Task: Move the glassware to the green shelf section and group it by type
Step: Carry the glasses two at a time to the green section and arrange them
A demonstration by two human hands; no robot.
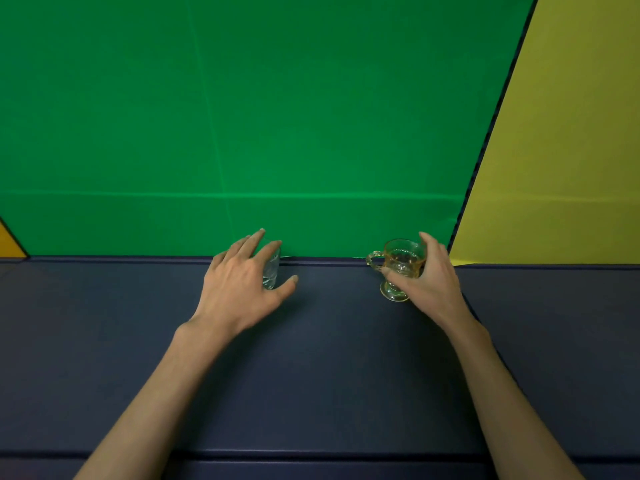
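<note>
A clear cut-glass tumbler (pixel 272 271) stands on the dark blue shelf surface (pixel 329 358) in front of the green back panel (pixel 242 116). My left hand (pixel 239 285) is wrapped around it from the left, fingers spread over its far side and thumb on the near side, hiding most of it. To the right, an amber footed glass cup (pixel 398 268) with a looped handle on its left side stands near the green panel's right edge. My right hand (pixel 429 275) grips its bowl from the right.
A yellow panel (pixel 554 150) adjoins the green one on the right, split by a dark divider (pixel 485 143). An orange-yellow corner (pixel 8 242) shows at far left. A seam runs across the blue surface near the front edge.
</note>
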